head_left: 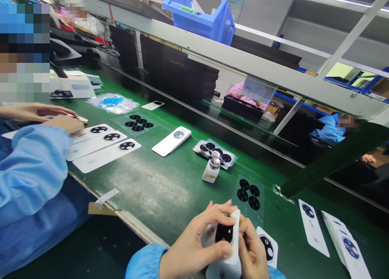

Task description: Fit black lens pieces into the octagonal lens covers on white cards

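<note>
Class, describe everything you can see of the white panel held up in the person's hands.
The white panel looks smooth and stiff, possibly plastic, with rounded corners. Its face bears a black disc with small light spots. The panel is tilted, its face turned toward the left hand, which grips it with fingers and thumb about the disc. The right hand is at its right edge. Fingers hide part of it; its lower end is unclear.

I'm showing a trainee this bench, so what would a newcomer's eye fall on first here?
Probably the left hand, at bottom centre, gripping a white panel with a black disc, while the right hand is at the panel's right edge. After that, likely the bright blue bin at top centre, then the dark green post slanting across the right side.
</note>
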The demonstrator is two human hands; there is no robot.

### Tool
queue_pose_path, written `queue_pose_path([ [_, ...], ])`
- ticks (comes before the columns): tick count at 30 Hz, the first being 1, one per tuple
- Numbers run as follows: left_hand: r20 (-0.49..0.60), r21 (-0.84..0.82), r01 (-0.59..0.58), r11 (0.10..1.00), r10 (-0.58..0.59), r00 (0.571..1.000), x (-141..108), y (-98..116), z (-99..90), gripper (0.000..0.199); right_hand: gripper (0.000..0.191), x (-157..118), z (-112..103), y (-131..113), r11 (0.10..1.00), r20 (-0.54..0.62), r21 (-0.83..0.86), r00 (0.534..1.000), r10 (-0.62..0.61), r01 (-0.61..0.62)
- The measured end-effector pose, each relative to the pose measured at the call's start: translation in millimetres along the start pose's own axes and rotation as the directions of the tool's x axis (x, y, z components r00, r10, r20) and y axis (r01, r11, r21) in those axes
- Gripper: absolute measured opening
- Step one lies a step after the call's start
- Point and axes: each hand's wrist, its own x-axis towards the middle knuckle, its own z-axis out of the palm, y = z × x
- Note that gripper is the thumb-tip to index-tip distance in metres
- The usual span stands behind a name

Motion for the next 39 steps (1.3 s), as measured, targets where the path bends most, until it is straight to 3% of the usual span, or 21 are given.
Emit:
queue_pose_path([
  [23,0.036,0.0,0.029,1.0,-0.029,0.999,2.2,2.6,1.6,0.028,0.03,3.5,-9.3,-11.1,0.945,0.089,-0.305,0.992,-0.094,0.117],
  [39,0.088,0.102,0.008,0.995,-0.017,0.996,3.7,-3.6,-1.7,0.03,0.024,5.3,-11.7,-8.2,0.923,0.085,-0.365,0.992,-0.096,0.121],
])
